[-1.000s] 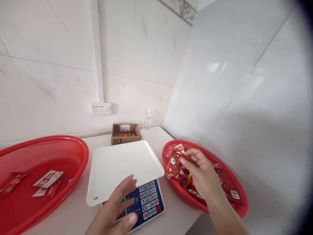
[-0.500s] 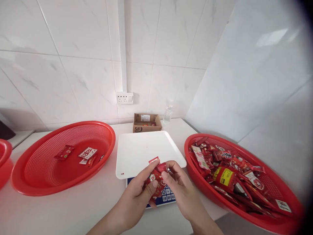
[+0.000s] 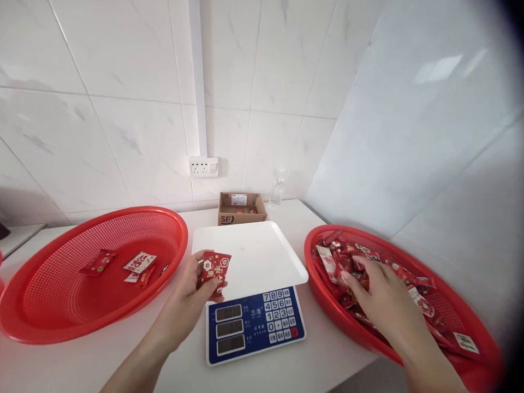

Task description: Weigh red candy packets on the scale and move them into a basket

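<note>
While the left hand (image 3: 189, 288) pinches a glossy red packet (image 3: 215, 269), the right hand (image 3: 382, 299) spreads unclenched over the mesh basket (image 3: 327, 308).

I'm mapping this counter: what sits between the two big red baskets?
In the head view, a scale with a white tray sits between the left basket and the right basket; the left hand holds red packets over its left edge.

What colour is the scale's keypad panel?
The keypad panel is blue with white keys, seen in the head view.
</note>
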A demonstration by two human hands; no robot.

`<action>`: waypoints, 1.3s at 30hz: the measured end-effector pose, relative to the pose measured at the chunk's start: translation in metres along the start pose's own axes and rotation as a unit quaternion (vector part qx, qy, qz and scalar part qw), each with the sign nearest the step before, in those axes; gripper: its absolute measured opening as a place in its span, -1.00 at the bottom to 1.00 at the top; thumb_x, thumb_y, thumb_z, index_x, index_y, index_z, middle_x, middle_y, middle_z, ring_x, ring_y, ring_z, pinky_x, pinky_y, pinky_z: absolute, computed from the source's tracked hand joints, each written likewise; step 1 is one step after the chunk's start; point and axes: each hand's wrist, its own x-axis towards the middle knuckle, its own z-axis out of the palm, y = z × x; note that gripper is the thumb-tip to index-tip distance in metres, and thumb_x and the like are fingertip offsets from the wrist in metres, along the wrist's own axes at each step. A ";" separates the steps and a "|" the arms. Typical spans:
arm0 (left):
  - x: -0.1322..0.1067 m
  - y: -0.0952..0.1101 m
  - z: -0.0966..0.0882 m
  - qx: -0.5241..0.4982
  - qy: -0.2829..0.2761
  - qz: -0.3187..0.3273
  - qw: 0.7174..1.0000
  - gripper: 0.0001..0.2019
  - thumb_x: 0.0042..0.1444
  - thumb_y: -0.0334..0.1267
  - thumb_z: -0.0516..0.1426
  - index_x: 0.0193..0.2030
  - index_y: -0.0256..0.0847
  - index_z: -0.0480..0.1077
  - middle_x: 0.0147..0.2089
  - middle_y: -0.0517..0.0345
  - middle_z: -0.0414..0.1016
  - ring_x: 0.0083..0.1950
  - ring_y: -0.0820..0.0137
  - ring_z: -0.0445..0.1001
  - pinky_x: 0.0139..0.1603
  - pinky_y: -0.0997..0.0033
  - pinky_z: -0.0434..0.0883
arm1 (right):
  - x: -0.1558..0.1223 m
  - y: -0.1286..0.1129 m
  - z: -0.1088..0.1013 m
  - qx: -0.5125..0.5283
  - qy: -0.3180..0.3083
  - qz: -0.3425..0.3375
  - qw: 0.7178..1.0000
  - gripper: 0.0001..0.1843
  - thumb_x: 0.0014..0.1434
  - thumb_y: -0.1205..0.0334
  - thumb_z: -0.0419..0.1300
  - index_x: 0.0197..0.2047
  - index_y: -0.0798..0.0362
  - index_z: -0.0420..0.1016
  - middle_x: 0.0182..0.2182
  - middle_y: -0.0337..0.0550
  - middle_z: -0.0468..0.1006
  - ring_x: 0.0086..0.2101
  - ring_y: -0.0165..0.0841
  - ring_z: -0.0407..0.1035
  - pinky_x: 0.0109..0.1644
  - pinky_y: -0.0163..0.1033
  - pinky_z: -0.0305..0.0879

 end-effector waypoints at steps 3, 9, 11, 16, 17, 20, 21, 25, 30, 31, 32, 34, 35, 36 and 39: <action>-0.001 0.001 0.001 0.089 -0.088 -0.006 0.992 -0.75 0.19 -0.17 0.03 0.01 -0.07 0.26 -0.23 0.19 0.40 -0.24 0.38 0.41 -0.31 0.43 0.40 | -0.010 -0.011 0.004 0.079 -0.031 -0.052 0.995 -0.50 0.06 -0.07 0.13 0.03 -0.05 0.38 0.10 0.07 0.34 0.14 0.07 0.14 0.16 0.23 0.06; 0.002 0.020 0.029 0.067 -0.316 -0.022 0.946 -0.87 0.11 -0.26 0.14 -0.19 -0.17 0.44 -0.33 0.20 0.44 -0.31 0.42 0.40 -0.35 0.47 0.38 | -0.034 -0.089 0.027 0.450 -0.462 -0.099 0.758 -0.15 -0.01 -0.08 0.28 0.30 -0.20 0.05 0.24 -0.02 0.18 0.17 -0.10 0.15 0.14 0.03 0.17; 0.017 0.032 0.033 -0.068 -0.298 -0.044 0.951 -0.82 0.01 -0.35 0.23 -0.21 -0.26 0.46 -0.33 0.12 0.48 -0.33 0.38 0.46 -0.41 0.44 0.44 | -0.021 -0.112 0.037 0.546 -0.499 -0.087 0.667 -0.07 -0.09 -0.17 0.30 0.30 -0.19 0.04 0.19 -0.01 0.25 0.10 -0.13 0.25 0.11 0.01 0.20; 0.071 0.054 0.006 -0.315 -0.072 -0.011 0.946 -0.87 0.22 -0.39 0.04 -0.16 -0.28 0.40 -0.24 0.10 0.51 -0.26 0.50 0.52 -0.27 0.60 0.50 | 0.040 -0.132 0.050 0.775 -0.319 0.023 0.545 -0.22 -0.05 -0.40 0.08 0.17 -0.24 0.17 0.20 -0.15 0.24 0.16 -0.20 0.18 0.14 0.03 0.20; 0.079 0.053 -0.004 -0.344 -0.029 -0.008 0.938 -0.82 0.26 -0.39 -0.04 -0.17 -0.27 0.38 -0.25 0.12 0.50 -0.23 0.54 0.53 -0.22 0.64 0.49 | 0.051 -0.127 0.051 0.794 -0.271 0.059 0.541 -0.30 0.02 -0.40 0.01 0.12 -0.20 0.23 0.17 -0.15 0.28 0.15 -0.24 0.19 0.15 -0.01 0.21; 0.090 0.035 -0.028 -0.392 0.070 -0.030 0.917 -0.76 0.29 -0.45 -0.16 -0.17 -0.29 0.31 -0.30 0.12 0.48 -0.21 0.53 0.54 -0.17 0.61 0.51 | 0.064 -0.102 0.054 0.813 -0.155 0.181 0.532 -0.55 0.18 -0.23 -0.08 -0.11 -0.09 0.36 0.02 -0.13 0.41 0.06 -0.36 0.30 0.06 -0.18 0.31; 0.089 0.026 -0.032 -0.396 0.089 -0.044 0.913 -0.76 0.28 -0.47 -0.17 -0.16 -0.31 0.30 -0.31 0.09 0.48 -0.23 0.52 0.55 -0.18 0.58 0.53 | 0.063 -0.094 0.056 0.813 -0.137 0.218 0.522 -0.61 0.21 -0.15 -0.07 -0.16 -0.07 0.37 -0.04 -0.14 0.44 0.01 -0.39 0.34 0.01 -0.24 0.35; 0.071 0.001 -0.022 -0.378 0.092 -0.091 0.917 -0.81 0.25 -0.49 -0.10 -0.16 -0.36 0.32 -0.27 -0.01 0.50 -0.25 0.44 0.55 -0.22 0.47 0.55 | 0.037 -0.094 0.064 0.780 -0.179 0.292 0.524 -0.79 0.17 0.09 0.11 -0.17 -0.03 0.43 -0.18 -0.19 0.48 -0.25 -0.46 0.42 -0.29 -0.38 0.38; 0.042 0.007 0.009 -0.318 -0.022 -0.067 0.946 -0.78 0.12 -0.43 0.15 -0.07 -0.26 0.39 -0.15 0.02 0.51 -0.22 0.39 0.51 -0.20 0.38 0.51 | 0.005 -0.132 0.064 0.635 -0.298 0.135 0.700 -0.61 0.07 -0.03 0.23 -0.07 -0.02 0.46 -0.11 -0.12 0.46 -0.24 -0.38 0.38 -0.29 -0.31 0.34; 0.038 0.009 0.012 -0.289 -0.047 -0.054 0.955 -0.76 0.11 -0.38 0.17 -0.05 -0.24 0.39 -0.14 0.03 0.50 -0.22 0.39 0.49 -0.19 0.37 0.49 | 0.002 -0.137 0.063 0.602 -0.308 0.092 0.731 -0.56 0.08 -0.07 0.21 -0.03 -0.02 0.44 -0.10 -0.10 0.46 -0.22 -0.35 0.37 -0.27 -0.28 0.33; 0.034 0.010 0.013 -0.245 -0.070 -0.034 0.966 -0.74 0.11 -0.33 0.18 -0.03 -0.22 0.39 -0.12 0.04 0.49 -0.20 0.39 0.47 -0.17 0.37 0.47 | -0.001 -0.141 0.061 0.572 -0.315 0.057 0.756 -0.54 0.09 -0.08 0.19 0.00 -0.02 0.41 -0.11 -0.09 0.46 -0.21 -0.34 0.36 -0.26 -0.27 0.32; 0.030 0.009 0.014 -0.123 -0.099 0.016 0.987 -0.69 0.13 -0.21 0.16 0.01 -0.18 0.36 -0.12 0.08 0.47 -0.18 0.39 0.43 -0.15 0.38 0.42 | -0.004 -0.145 0.059 0.525 -0.329 0.012 0.785 -0.57 0.11 -0.07 0.17 -0.03 0.00 0.41 -0.20 -0.12 0.49 -0.26 -0.36 0.35 -0.28 -0.27 0.29; 0.029 0.006 0.015 -0.055 -0.103 0.037 0.993 -0.67 0.14 -0.17 0.13 0.04 -0.16 0.33 -0.16 0.10 0.47 -0.21 0.41 0.42 -0.18 0.39 0.40 | -0.004 -0.145 0.059 0.507 -0.335 -0.002 0.794 -0.61 0.11 -0.06 0.17 -0.10 0.02 0.44 -0.28 -0.15 0.50 -0.31 -0.37 0.34 -0.31 -0.28 0.28; 0.029 0.003 0.015 0.008 -0.098 0.053 0.994 -0.65 0.16 -0.13 0.10 0.07 -0.16 0.28 -0.23 0.13 0.46 -0.27 0.42 0.40 -0.24 0.40 0.39 | -0.005 -0.145 0.060 0.492 -0.341 -0.011 0.801 -0.66 0.11 -0.05 0.16 -0.19 0.04 0.45 -0.35 -0.19 0.49 -0.35 -0.39 0.33 -0.34 -0.29 0.27; 0.029 -0.007 0.017 0.125 -0.064 0.074 0.987 -0.65 0.20 -0.11 0.00 0.09 -0.15 0.17 -0.43 0.27 0.36 -0.46 0.48 0.31 -0.43 0.47 0.30 | -0.005 -0.145 0.069 0.458 -0.346 -0.023 0.818 -0.73 0.10 0.01 0.15 -0.38 0.06 0.40 -0.49 -0.25 0.43 -0.46 -0.43 0.29 -0.39 -0.29 0.25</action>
